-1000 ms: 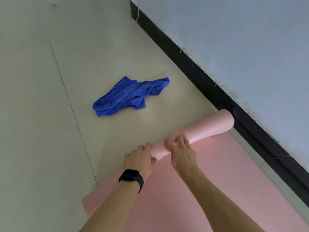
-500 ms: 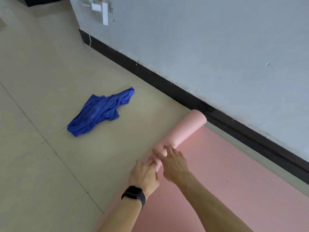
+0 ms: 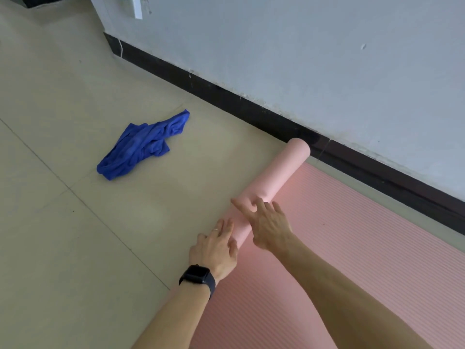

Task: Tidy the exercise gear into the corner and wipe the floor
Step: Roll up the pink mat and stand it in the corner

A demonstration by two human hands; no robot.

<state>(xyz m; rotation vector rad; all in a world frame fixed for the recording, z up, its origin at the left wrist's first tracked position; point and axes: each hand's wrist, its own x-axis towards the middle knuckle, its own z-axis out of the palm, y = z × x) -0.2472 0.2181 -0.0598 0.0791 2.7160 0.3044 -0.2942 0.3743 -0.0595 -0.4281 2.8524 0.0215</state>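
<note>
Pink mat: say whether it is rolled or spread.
Partly rolled: left hand and right hand rest on the roll; remaining mat lies flat.

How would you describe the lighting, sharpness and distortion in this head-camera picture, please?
Head view: soft, even light, no hard shadows; faint pale sheen on the floor near the mat roll; left hand and right hand slightly soft, perhaps motion blur; cloth folds fairly crisp; baseboard reads nearly straight, so little distortion shows.

a plain indoor room: tiled floor (image 3: 75,122), painted wall (image 3: 302,46), dark skirting board (image 3: 226,96).
</note>
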